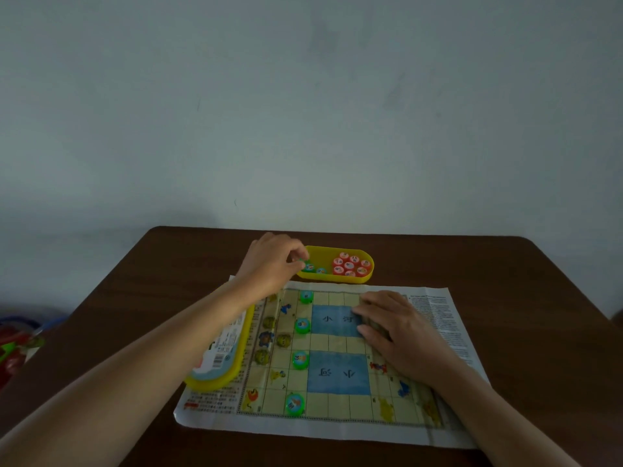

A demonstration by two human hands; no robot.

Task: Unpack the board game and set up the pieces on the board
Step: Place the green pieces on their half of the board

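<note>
A paper game board (337,402) with two blue river patches lies on the brown table. Several green round pieces (301,360) stand in a column on its left half. Behind the board sits a yellow oval tray (337,252) holding several red pieces (350,264) on the right and a few green ones (321,271) on the left. My left hand (273,261) is at the tray's left end, fingertips pinched on a green piece. My right hand (394,328) rests flat on the board's right half, palm down.
The yellow box lid (222,355), label side up, lies on the board's left edge under my left forearm. Red and green objects (13,348) sit at the far left of the view. A plain wall stands behind the table (505,281).
</note>
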